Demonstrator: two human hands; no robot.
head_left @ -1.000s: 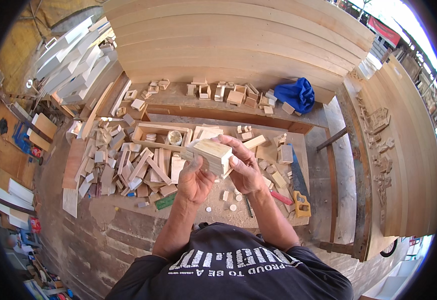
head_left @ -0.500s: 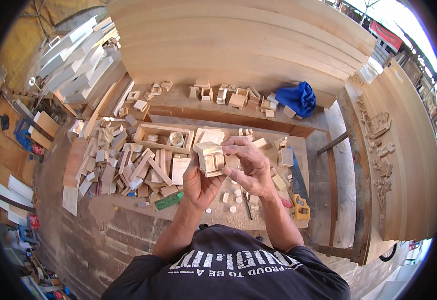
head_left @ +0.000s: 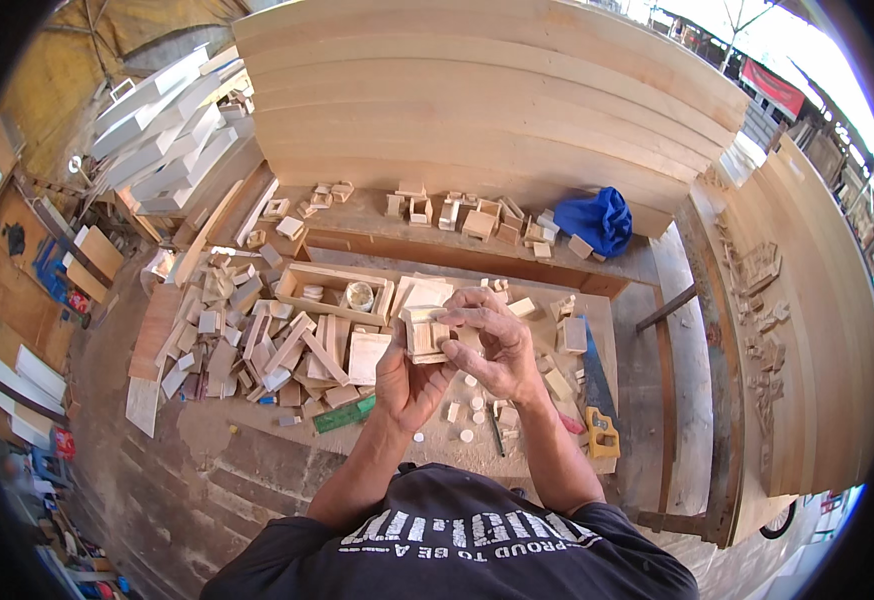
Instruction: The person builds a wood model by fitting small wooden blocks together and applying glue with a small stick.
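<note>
A small box-shaped wooden piece (head_left: pixel 425 336), with ledges along its edges, is held up over the middle of the worktable. My left hand (head_left: pixel 404 385) supports it from the left and below, fingers closed around it. From the right, my right hand (head_left: pixel 497 345) pinches its side between thumb and fingertips. Beneath my hands lie several small round wooden discs (head_left: pixel 478 404) and a dark pencil-like stick (head_left: pixel 498 437). To the left of my left forearm is a green strip (head_left: pixel 345 413).
Wooden offcuts (head_left: pixel 222 360) pile up on the table's left. Behind them stands a wooden box (head_left: pixel 332 290) with a round container inside. A yellow-handled handsaw (head_left: pixel 600 400) lies at the right. Small wooden pieces and a blue cloth bundle (head_left: pixel 597 222) sit on the back bench.
The wooden piece has been tilted and turned in my hands, so another face shows. Both hands keep hold of it. The whole view has shifted slightly downward.
</note>
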